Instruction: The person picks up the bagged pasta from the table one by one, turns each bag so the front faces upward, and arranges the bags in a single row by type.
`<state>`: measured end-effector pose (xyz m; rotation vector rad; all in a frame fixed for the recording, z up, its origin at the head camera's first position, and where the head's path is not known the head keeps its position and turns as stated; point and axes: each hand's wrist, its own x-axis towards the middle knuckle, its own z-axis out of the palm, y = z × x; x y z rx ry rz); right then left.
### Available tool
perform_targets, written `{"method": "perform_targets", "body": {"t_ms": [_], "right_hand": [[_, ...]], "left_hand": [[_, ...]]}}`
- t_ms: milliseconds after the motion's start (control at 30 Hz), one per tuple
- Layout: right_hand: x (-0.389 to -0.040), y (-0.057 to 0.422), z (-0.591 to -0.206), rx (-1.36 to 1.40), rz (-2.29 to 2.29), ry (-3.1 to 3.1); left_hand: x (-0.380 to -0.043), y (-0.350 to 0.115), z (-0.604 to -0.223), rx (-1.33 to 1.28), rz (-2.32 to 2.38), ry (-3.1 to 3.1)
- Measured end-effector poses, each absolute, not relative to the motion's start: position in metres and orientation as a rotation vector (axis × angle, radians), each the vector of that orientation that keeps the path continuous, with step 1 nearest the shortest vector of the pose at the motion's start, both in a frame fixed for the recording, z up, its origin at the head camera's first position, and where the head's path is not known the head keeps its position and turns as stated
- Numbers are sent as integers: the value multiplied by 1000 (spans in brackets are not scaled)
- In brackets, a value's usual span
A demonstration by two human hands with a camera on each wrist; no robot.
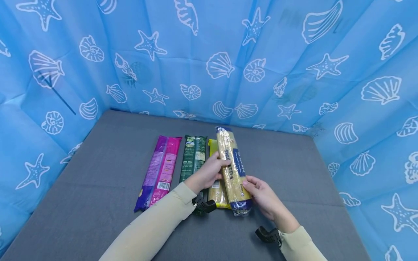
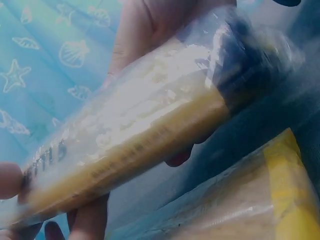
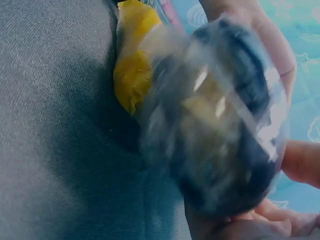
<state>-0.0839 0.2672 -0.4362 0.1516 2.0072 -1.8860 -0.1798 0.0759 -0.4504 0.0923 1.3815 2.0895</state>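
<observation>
Both hands hold a clear spaghetti packet (image 1: 232,186) with dark blue ends and a blue label. My left hand (image 1: 207,173) grips its left side near the middle, thumb on the front. On the lower right side, my right hand (image 1: 263,197) pinches it between thumb and fingers. The left wrist view shows the packet (image 2: 135,135) raised at a slant above a yellow-ended packet (image 2: 290,185). From the right wrist, the crinkled end of the spaghetti packet (image 3: 215,120) faces the camera. The yellow-ended packet (image 1: 213,146) lies partly hidden behind it in the head view.
A dark green packet (image 1: 192,159) lies on the grey table (image 1: 104,174), partly covered by the left forearm. Left of it lies a purple and pink packet (image 1: 160,168). Blue curtains (image 1: 196,47) with shell prints enclose the back and sides.
</observation>
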Motion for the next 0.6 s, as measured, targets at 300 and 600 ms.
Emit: {"method": "perform_targets", "body": {"t_ms": [300,600], "right_hand": [[-85,266,-443,299,-1923,2149],[-87,281,-446,433,-1878,2334]], "left_hand": [[-176,84,-454,112,2056,1557],[-149,115,-458,217,1885,1977]]}}
